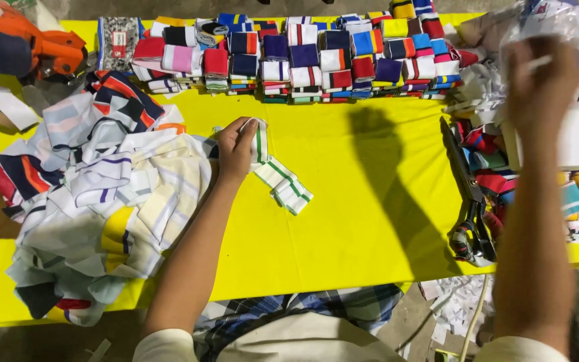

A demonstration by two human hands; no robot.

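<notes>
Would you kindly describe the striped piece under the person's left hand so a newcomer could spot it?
On the yellow table, right of the loose cloth heap, the left hand pinches a white ribbed strip. It lies alone, trailing diagonally, with green stripes, unlike the folded stacks behind.

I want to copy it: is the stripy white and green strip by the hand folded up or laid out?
Partly laid out. The strip trails unfolded across the yellow table, one end pinched in the left hand.
</notes>
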